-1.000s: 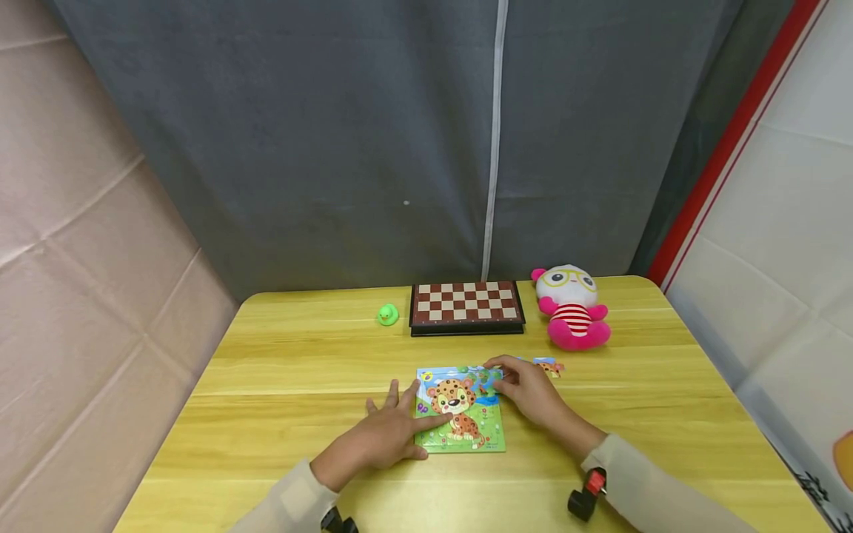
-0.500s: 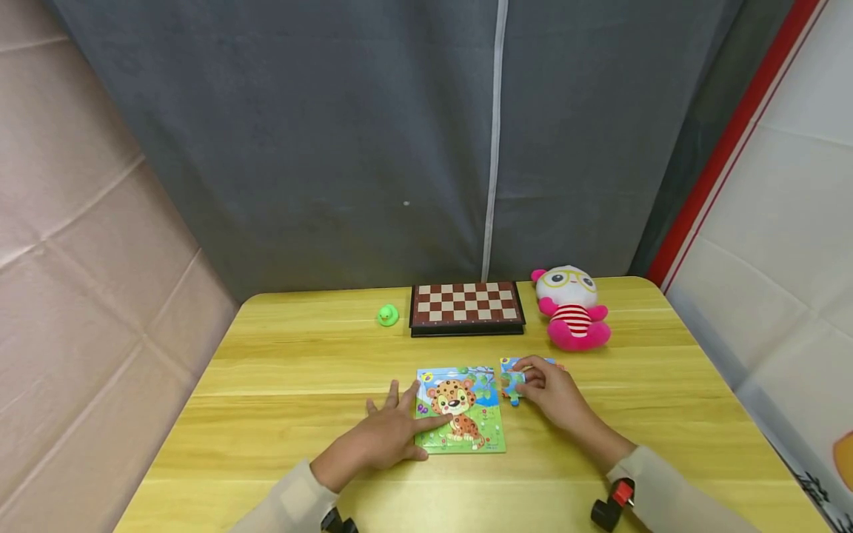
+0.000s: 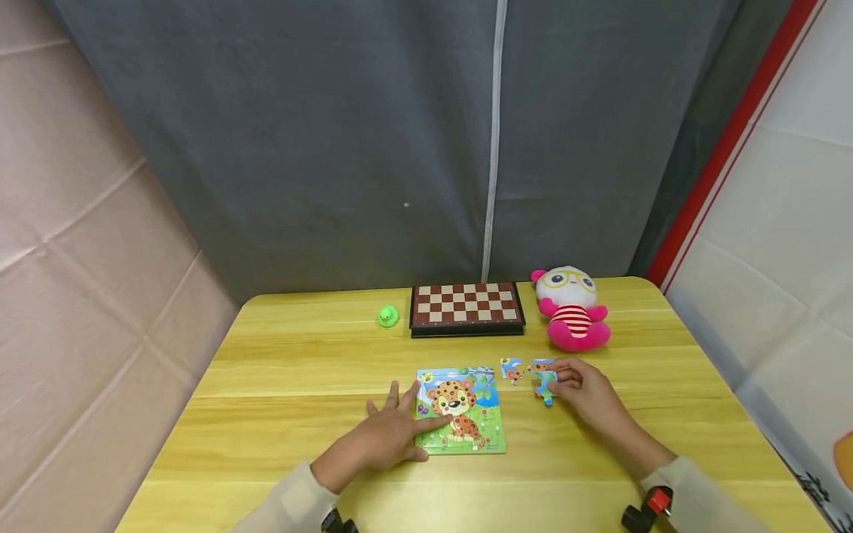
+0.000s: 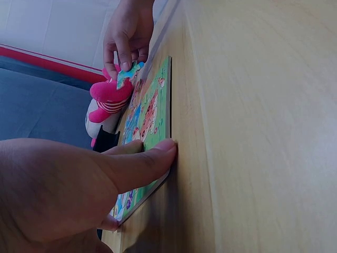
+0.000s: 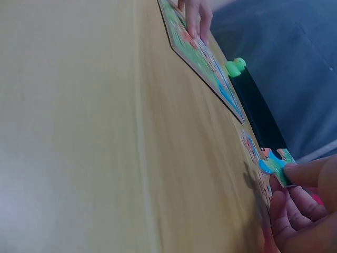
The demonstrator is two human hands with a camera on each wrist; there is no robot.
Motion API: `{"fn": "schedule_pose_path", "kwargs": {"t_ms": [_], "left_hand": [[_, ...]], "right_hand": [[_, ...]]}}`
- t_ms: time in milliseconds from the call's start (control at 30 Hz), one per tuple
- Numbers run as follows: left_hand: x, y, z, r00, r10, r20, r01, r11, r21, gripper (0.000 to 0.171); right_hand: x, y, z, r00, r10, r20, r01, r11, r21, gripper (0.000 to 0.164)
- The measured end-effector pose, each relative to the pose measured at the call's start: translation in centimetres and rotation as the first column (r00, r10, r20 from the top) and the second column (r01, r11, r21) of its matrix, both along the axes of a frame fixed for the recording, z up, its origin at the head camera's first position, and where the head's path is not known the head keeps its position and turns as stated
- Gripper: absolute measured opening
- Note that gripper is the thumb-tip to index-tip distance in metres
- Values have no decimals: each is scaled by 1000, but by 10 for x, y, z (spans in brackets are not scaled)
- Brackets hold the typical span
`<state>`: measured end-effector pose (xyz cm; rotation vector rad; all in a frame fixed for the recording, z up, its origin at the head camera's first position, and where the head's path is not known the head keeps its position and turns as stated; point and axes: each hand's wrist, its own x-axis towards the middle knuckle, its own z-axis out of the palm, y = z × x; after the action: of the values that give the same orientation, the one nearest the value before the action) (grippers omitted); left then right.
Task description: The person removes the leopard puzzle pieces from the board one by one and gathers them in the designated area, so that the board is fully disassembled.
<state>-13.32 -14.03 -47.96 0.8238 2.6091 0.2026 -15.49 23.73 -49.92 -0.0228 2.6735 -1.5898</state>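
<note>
A square jigsaw puzzle with a cartoon leopard cub lies flat on the table. My left hand rests across its left side with fingers spread; in the left wrist view the thumb lies at the board's edge. To the right of the board, my right hand pinches a blue-green puzzle piece between thumb and fingers. The right wrist view shows this puzzle piece held above the table. Beyond it lie loose puzzle pieces, partly hidden by the right hand.
Toward the back of the table stand a green toy duck, a checkered game board and a pink-and-white plush toy. A grey curtain hangs behind the table.
My right hand has moved from the puzzle's upper right corner to the right, carrying the puzzle piece away from the board. The loose pieces are more exposed. My left hand has stayed put.
</note>
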Motion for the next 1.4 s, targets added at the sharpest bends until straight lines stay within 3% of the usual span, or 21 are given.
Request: {"fn": "schedule_pose_path", "kwargs": {"t_ms": [633, 1033, 1400], "left_hand": [[0, 0, 0, 1000, -1, 1, 1, 1000, 8, 66], [0, 0, -2, 1000, 5, 2, -5, 1000, 8, 65], [1, 0, -1, 1000, 13, 10, -13, 1000, 16, 66]], "right_hand": [[-5, 64, -6, 992, -115, 50, 113, 993, 36, 38], [-16, 72, -13, 986, -148, -72, 161, 964, 213, 30], [-26, 73, -13, 994, -104, -20, 106, 949, 298, 31]]}}
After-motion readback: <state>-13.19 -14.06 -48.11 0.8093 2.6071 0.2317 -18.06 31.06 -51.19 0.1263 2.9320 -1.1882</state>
